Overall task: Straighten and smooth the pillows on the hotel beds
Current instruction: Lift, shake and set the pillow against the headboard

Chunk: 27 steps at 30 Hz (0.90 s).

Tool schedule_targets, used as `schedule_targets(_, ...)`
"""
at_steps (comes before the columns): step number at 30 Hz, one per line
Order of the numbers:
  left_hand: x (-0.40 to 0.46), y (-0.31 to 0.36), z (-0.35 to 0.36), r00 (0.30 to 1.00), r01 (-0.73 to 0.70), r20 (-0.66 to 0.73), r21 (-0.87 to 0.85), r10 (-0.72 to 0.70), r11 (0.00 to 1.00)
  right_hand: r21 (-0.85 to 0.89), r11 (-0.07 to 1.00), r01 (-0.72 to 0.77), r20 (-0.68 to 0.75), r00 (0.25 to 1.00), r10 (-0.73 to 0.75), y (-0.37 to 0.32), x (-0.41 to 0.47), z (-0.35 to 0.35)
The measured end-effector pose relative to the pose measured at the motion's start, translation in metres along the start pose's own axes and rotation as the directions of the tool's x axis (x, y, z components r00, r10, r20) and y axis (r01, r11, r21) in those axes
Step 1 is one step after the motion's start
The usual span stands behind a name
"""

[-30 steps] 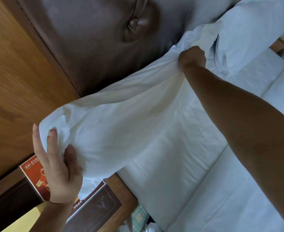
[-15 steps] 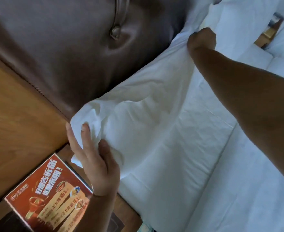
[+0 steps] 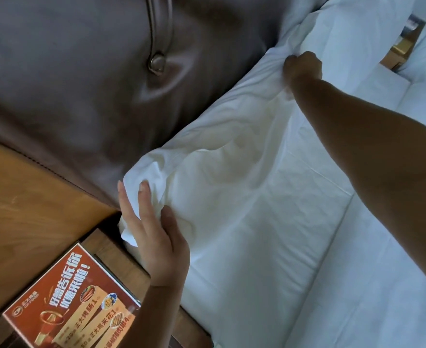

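1. two hands span one white pillow (image 3: 232,177), which lies flat at the head of the bed (image 3: 357,285) against the brown padded headboard (image 3: 81,71); its long axis runs from lower left to upper right.
2. right hand (image 3: 303,66), arm stretched out, is fisted on the far corner.
3. left hand (image 3: 154,229), the nearer one, pinches the bunched near corner by the nightstand (image 3: 111,247), fingers partly spread.
4. a second ago the pillow hung lifted off the mattress; it now rests lower, along the headboard.
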<state>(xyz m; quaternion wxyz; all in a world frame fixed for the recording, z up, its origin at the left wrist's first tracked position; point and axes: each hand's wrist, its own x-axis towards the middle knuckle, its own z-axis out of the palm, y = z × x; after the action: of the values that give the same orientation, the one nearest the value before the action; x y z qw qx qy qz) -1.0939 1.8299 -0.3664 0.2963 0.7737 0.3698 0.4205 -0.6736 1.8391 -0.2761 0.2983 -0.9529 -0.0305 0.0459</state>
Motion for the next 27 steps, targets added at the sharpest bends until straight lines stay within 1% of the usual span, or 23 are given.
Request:
schedule_targets(4, 0.000, 0.002, -0.008, 0.999, 0.012, 0.039, -0.008, -0.012, 1.000, -0.043, 0.998, 0.041, 0.051, 0.998, -0.039, 0.013, -0.006, -0.004)
schedule_targets(7, 0.001, 0.002, -0.026, 0.997, 0.005, 0.083, 0.028, -0.007, 1.000, -0.048, 0.996, 0.081, 0.085, 0.993, -0.076, 0.026, -0.016, -0.012)
schedule_targets(9, 0.004, 0.004, -0.045, 0.994, -0.072, 0.083, 0.008, 0.071, 0.997, -0.077, 0.986, 0.149, 0.097, 0.985, -0.141, 0.035, -0.027, -0.027)
schedule_targets(11, 0.010, 0.012, -0.063, 0.984, -0.168, 0.059, 0.009, 0.167, 0.986, -0.119, 0.961, 0.248, 0.119, 0.965, -0.234, 0.045, -0.046, -0.054)
schedule_targets(13, 0.021, 0.029, -0.076, 0.972, -0.230, 0.061, 0.046, 0.227, 0.972, -0.152, 0.920, 0.362, 0.142, 0.929, -0.342, 0.058, -0.070, -0.088)
schedule_targets(15, 0.037, 0.051, -0.081, 0.960, -0.275, 0.092, 0.110, 0.266, 0.955, -0.182, 0.865, 0.468, 0.157, 0.882, -0.444, 0.074, -0.094, -0.127)
schedule_targets(17, 0.047, 0.079, -0.084, 0.954, -0.282, 0.145, 0.139, 0.262, 0.949, -0.215, 0.822, 0.527, 0.153, 0.850, -0.505, 0.093, -0.120, -0.173)
schedule_targets(19, 0.054, 0.116, -0.087, 0.954, -0.257, 0.195, 0.131, 0.230, 0.957, -0.227, 0.793, 0.565, 0.126, 0.825, -0.551, 0.109, -0.146, -0.219)
schedule_targets(21, 0.058, 0.156, -0.089, 0.935, -0.288, 0.254, 0.143, 0.246, 0.947, -0.273, 0.766, 0.582, 0.137, 0.811, -0.568, 0.127, -0.170, -0.266)
schedule_targets(24, 0.063, 0.217, -0.090, 0.885, -0.417, 0.288, 0.138, 0.367, 0.898, -0.310, 0.748, 0.587, 0.149, 0.807, -0.572, 0.150, -0.197, -0.337)
schedule_targets(27, 0.062, 0.276, -0.096, 0.835, -0.511, 0.296, 0.104, 0.464, 0.853, -0.272, 0.746, 0.608, 0.070, 0.786, -0.615, 0.165, -0.222, -0.409)
